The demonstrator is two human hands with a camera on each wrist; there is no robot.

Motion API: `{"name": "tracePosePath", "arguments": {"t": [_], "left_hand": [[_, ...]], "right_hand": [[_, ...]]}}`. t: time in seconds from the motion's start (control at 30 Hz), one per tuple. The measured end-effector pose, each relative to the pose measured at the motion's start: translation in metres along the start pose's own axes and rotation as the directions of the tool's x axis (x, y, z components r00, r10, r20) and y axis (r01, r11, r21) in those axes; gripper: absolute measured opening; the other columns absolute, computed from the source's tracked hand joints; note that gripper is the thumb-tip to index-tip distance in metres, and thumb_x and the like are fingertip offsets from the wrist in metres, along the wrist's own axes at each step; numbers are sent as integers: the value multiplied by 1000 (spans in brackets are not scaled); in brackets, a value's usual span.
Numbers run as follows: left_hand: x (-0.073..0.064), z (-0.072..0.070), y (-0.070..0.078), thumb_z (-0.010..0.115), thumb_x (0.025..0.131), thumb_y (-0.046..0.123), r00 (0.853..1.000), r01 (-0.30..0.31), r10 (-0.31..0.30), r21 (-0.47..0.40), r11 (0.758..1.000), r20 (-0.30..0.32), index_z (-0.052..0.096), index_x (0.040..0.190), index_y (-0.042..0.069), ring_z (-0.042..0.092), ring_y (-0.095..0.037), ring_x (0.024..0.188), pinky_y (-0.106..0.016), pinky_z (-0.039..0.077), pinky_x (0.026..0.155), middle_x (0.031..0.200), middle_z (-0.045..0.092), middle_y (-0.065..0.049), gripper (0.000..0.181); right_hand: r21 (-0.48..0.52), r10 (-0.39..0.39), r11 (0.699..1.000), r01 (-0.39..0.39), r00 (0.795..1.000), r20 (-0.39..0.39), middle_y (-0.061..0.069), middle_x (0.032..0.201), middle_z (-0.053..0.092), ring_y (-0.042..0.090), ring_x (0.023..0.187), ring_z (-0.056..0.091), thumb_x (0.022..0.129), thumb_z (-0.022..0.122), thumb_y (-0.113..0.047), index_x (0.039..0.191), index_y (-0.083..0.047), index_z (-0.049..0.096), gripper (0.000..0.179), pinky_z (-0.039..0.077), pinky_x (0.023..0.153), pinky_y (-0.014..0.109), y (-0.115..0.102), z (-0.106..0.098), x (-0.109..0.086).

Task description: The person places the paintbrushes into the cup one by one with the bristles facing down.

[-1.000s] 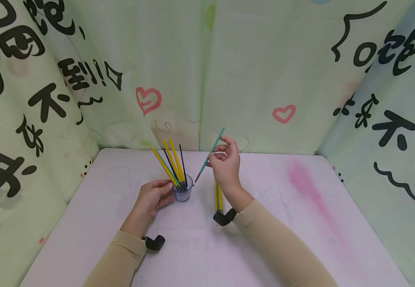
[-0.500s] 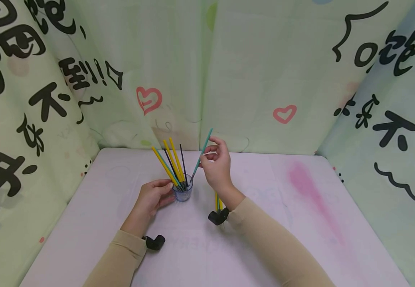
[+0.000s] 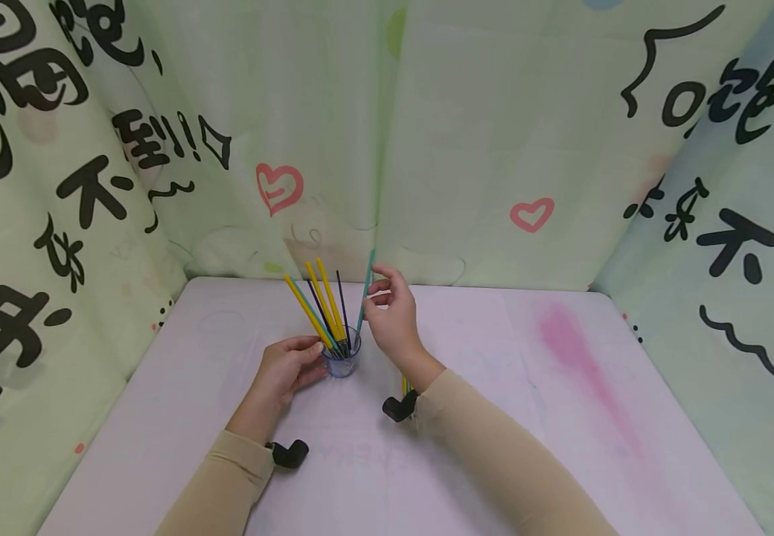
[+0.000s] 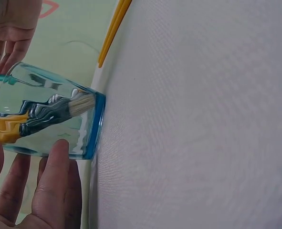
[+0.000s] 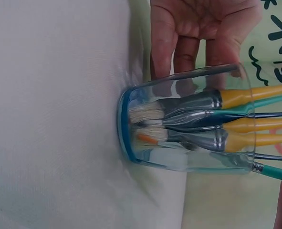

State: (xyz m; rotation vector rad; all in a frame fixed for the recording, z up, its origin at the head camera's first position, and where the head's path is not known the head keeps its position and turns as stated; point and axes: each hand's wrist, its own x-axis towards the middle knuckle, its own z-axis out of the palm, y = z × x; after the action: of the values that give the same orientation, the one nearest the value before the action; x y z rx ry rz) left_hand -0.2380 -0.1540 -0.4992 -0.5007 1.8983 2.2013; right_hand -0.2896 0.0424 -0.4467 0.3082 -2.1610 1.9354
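Note:
A clear drinking glass with a blue base (image 3: 341, 367) stands upright on the table, holding several paintbrushes (image 3: 323, 301), bristles down, with yellow, teal and dark handles. My left hand (image 3: 288, 365) holds the glass from its left side, thumb near the rim and fingers along the wall. Between the thumb and fingers of my right hand (image 3: 394, 320) is a teal paintbrush (image 3: 366, 286), pinched by its handle and nearly upright. In the right wrist view this teal brush (image 5: 274, 172) has its head inside the glass mouth, its ferrule at the rim.
More yellow and teal paintbrushes (image 3: 406, 384) lie on the table, partly hidden by the right wrist and its black camera (image 3: 400, 406). The pale pink table (image 3: 494, 417) carries a pink stain. Printed curtains (image 3: 454, 134) hang at the back and sides.
My right hand has moved left, bringing the teal paintbrush from beside the glass into its mouth and tilting it more upright. The left hand has stayed at the glass.

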Motion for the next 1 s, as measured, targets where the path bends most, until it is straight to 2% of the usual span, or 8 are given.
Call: {"name": "tracePosePath", "arguments": {"t": [0.43, 0.77, 1.0], "left_hand": [[1, 0, 0, 72, 103, 11, 1000, -3, 3, 3, 1000, -2, 70, 137, -1, 72, -20, 105, -40, 68, 95, 131, 68, -16, 36], [1, -1, -3, 73, 102, 10, 1000, -15, 15, 0, 1000, 2, 70, 136, -2, 73, -16, 100, -39, 69, 91, 126, 71, -14, 37], [2, -2, -3, 74, 102, 12, 1000, -5, 5, 0, 1000, -6, 70, 137, -1, 74, -19, 103, -40, 69, 92, 131, 70, -16, 37]], "right_hand": [[-77, -1, 997, 4, 999, 39, 13, 109, 64, 23, 91, 63, 96, 66, 8, 148, -18, 61, 58, 59, 69, 20, 16, 8, -1], [-105, 48, 994, -41, 997, 64, 12, 110, 67, 23, 93, 64, 97, 66, 5, 148, -20, 63, 56, 59, 74, 23, 24, 14, -2], [-90, 94, 992, -86, 992, 86, 10, 120, 76, 30, 101, 76, 101, 63, 4, 149, -18, 62, 53, 68, 89, 33, 25, 14, -4]]}}
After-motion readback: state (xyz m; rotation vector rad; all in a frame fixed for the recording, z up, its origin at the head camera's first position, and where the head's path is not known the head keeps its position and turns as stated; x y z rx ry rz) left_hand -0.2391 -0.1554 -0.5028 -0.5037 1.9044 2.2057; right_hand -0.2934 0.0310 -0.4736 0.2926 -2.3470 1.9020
